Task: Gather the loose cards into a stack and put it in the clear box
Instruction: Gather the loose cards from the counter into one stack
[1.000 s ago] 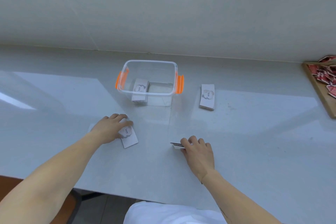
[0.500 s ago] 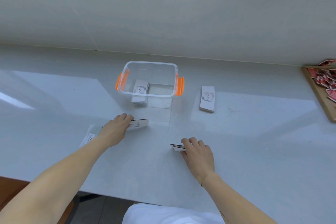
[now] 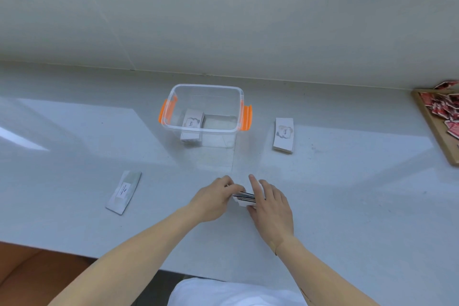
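Observation:
A small stack of white cards [image 3: 244, 199] stands on its edge on the white table, pressed between my left hand [image 3: 212, 200] and my right hand [image 3: 269, 202]. Most of the stack is hidden by my fingers. The clear box [image 3: 205, 113] with orange latches sits beyond my hands, with a card stack [image 3: 192, 123] inside at its left. Another white stack marked "love" [image 3: 284, 134] lies flat to the right of the box. A lone card [image 3: 124, 191] lies flat at the near left, apart from my hands.
A wooden tray [image 3: 433, 129] of red pieces sits at the far right edge. A pale wall runs behind the table [image 3: 347, 194]. The table's near edge is below my forearms, with a brown seat [image 3: 37, 273] at the lower left.
My left hand carried its cards to the right and brought them against the stack in my right hand. One card stayed behind on the table at the left.

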The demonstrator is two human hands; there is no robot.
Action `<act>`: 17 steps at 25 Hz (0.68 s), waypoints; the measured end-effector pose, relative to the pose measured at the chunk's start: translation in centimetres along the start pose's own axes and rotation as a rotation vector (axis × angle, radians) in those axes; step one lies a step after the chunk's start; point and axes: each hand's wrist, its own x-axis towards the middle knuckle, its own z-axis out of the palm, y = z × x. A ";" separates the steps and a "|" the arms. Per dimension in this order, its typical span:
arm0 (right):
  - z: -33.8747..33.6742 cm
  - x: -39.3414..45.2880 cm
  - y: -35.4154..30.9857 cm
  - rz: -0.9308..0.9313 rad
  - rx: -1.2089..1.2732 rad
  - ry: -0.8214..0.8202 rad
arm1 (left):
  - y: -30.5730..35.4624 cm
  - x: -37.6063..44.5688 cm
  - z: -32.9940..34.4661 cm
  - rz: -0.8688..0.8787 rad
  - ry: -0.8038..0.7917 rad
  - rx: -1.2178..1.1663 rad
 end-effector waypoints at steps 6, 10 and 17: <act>0.3 0.0 0.0 0.019 -0.034 -0.032 | 2.0 0.4 1.2 -0.030 -0.096 -0.251; 0.5 -0.1 -0.3 0.055 -0.077 -0.023 | 3.2 0.9 1.5 -0.069 -0.107 -0.318; 0.5 0.2 0.0 0.068 -0.034 -0.120 | 3.2 0.6 1.7 -0.251 -0.038 -0.616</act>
